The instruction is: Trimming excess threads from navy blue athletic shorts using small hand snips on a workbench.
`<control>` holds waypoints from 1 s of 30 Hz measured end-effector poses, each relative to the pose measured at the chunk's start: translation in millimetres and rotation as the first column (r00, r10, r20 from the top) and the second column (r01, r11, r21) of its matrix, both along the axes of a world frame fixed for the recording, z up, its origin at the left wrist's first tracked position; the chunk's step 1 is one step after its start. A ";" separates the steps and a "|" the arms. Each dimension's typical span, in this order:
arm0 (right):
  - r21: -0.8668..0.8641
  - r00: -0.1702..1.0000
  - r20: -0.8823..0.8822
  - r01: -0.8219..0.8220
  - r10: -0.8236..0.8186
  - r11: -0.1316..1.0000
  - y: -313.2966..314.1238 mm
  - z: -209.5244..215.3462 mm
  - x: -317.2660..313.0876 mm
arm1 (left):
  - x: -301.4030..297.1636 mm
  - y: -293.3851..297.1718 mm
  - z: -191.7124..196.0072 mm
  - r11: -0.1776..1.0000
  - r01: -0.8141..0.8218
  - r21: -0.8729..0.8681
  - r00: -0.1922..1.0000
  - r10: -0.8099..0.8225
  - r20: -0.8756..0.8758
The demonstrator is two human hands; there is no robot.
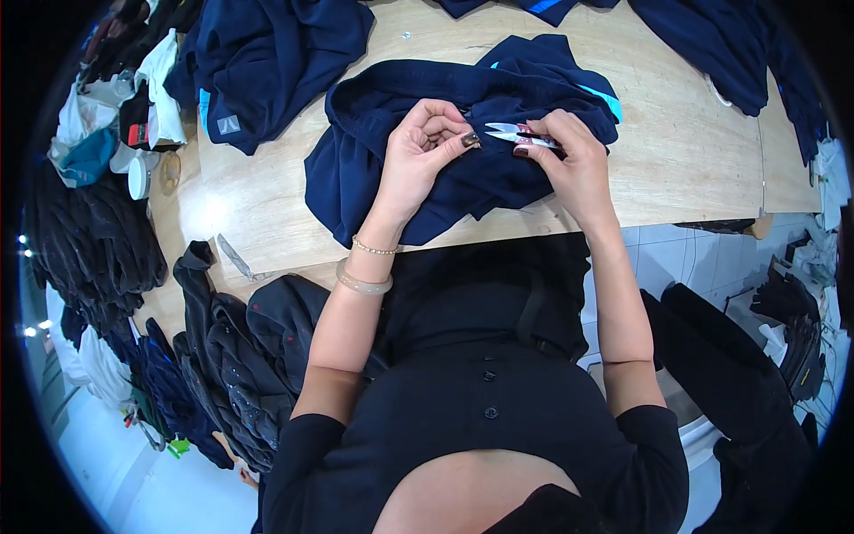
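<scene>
A dark navy garment [525, 182] with a wide waistband and light blue trim lies bunched on the wooden table in front of me. Over its middle, my left hand [422, 147] is closed in a pinch, thumb against a fingertip. Whatever sits between those fingers is too small to make out. My right hand [569, 160] grips a pair of thread snips [509, 133] with pale metal blades and a reddish handle. The blades are parted and point left, a short way from the left thumb, apart from it.
Another navy garment [267, 62] lies at the far left of the table [685, 169], and more dark clothing [712, 44] at the far right. A slim metal tool [235, 258] rests by the near left edge. Dark garments [245, 356] are heaped left of me.
</scene>
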State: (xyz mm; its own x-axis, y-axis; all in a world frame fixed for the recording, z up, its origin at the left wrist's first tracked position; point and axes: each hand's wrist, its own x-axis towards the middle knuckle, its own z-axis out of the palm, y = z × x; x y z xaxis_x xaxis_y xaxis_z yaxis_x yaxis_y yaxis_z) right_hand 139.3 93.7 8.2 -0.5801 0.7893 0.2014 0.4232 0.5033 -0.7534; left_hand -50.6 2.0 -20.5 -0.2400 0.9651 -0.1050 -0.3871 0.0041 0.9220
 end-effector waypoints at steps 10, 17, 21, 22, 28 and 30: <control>0.198 0.998 -0.009 -0.057 0.060 0.979 -3.8 -1.5 -8.5 | -3.7 0.7 -3.0 0.998 -0.059 0.031 0.988 0.053 0.145; 0.251 0.999 0.012 -0.044 0.043 0.967 3.4 -0.6 -4.4 | -6.8 -2.1 -2.0 0.999 -0.010 0.039 0.989 0.005 0.147; 0.315 0.998 0.053 -0.061 0.047 0.947 4.5 4.6 -6.8 | -6.5 -2.9 -0.6 0.999 -0.003 0.035 0.993 -0.001 0.116; 0.335 0.997 0.061 -0.058 0.039 0.941 5.3 5.2 -7.0 | -6.3 -3.0 -0.5 0.999 0.008 0.046 0.993 -0.013 0.115; 0.390 0.993 0.099 -0.099 0.065 0.915 8.5 2.5 -8.6 | -5.2 -2.7 2.1 0.999 0.027 0.030 0.997 -0.030 0.075; 0.391 0.992 0.104 -0.110 0.075 0.914 9.9 3.4 -8.7 | -5.1 -3.1 2.7 0.999 0.024 0.028 0.997 -0.026 0.072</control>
State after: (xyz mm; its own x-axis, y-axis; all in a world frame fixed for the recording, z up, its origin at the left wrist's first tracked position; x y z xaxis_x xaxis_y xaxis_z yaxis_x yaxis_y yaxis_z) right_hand 130.6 103.5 11.6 -0.6752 0.5973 0.4328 0.4139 0.7925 -0.4479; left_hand -55.8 -1.0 -17.8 -0.2087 0.9733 -0.0953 -0.4525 -0.0097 0.8917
